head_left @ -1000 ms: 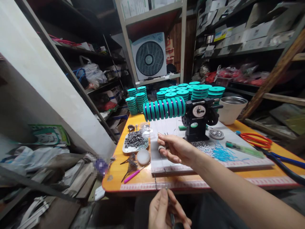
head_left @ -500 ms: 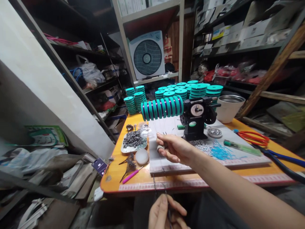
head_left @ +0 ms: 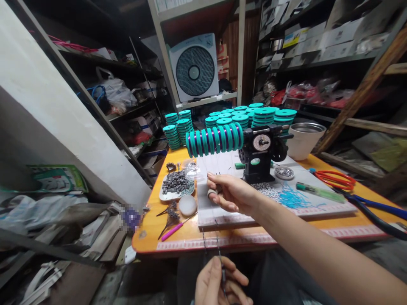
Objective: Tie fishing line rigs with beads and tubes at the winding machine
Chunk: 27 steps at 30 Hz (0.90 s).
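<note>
- Bags (head_left: 25,212) of white plastic heaped on the far left, with a pale slanting wall (head_left: 70,114) rising just beside them.
- Next along, the orange table (head_left: 141,243). Short stacks of teal spools (head_left: 171,136) at its back left, and nearer the front a white dish (head_left: 163,196) piled with dark grey bead-like pieces (head_left: 176,182).
- Just in front of that, a round whitish tub (head_left: 187,205) plus a tool with a magenta handle (head_left: 172,232) lying flat.
- Box fan (head_left: 194,70) up on the shelf behind.
- Left hand (head_left: 219,279) is low, in front of the table edge, thumb and fingers pinched on a slim dark piece (head_left: 223,275). Too small to say what exactly.
- Thin line (head_left: 218,242) goes up from there to the other hand, over the table's front edge.
- Above, a row of teal spools side by side (head_left: 214,140), sitting crosswise on the winder.
- Right hand (head_left: 230,192) is higher, over the white board (head_left: 205,207), fingertips closed on the line below the row, light band around one finger. So the hands are well apart, one above the other.
- Black winder (head_left: 259,154) with a round dial, standing on the board.
- Small pale beads (head_left: 267,192) and blue strips (head_left: 294,198) scattered in front of it.
- Far right: whitish bucket (head_left: 305,142), green-capped tube (head_left: 319,192), orange cord coil (head_left: 335,181), pliers with blue and black handles (head_left: 378,206).
</note>
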{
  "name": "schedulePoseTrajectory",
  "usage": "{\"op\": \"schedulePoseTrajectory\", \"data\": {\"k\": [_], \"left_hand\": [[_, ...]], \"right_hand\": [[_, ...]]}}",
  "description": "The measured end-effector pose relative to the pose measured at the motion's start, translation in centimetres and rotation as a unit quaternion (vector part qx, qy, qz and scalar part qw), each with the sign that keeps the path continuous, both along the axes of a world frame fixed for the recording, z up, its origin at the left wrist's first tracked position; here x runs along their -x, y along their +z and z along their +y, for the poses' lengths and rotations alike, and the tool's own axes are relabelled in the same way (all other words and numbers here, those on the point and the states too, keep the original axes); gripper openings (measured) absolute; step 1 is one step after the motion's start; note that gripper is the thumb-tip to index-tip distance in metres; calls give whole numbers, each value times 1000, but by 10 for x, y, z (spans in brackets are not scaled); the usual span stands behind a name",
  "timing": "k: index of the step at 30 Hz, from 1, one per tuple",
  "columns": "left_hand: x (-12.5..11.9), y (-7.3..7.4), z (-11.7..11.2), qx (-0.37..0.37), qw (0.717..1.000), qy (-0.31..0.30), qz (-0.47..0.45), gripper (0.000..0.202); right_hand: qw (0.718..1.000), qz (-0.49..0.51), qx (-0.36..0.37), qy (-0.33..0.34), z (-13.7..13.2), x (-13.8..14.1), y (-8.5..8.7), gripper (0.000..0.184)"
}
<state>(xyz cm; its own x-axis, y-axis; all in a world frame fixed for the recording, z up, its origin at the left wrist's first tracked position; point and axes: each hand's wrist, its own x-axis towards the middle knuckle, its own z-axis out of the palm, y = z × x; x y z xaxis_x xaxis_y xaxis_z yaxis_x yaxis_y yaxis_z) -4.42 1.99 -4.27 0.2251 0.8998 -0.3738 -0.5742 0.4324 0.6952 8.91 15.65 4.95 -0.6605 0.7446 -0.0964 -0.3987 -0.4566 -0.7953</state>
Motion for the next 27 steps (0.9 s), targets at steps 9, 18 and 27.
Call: {"op": "schedulePoseTrajectory", "data": {"k": [9, 18, 27], "left_hand": [[15, -16, -4, -168, 867, 110, 456, 46], [-2, 75, 71, -367, 784, 169, 471, 23], [-15, 70, 78, -372, 823, 117, 414, 26]], "right_hand": [[997, -47, -68, -10, 1, -10, 2, 37], [992, -77, -100, 13, -3, -18, 12, 38], [999, 6, -41, 11, 0, -9, 3, 32]]}}
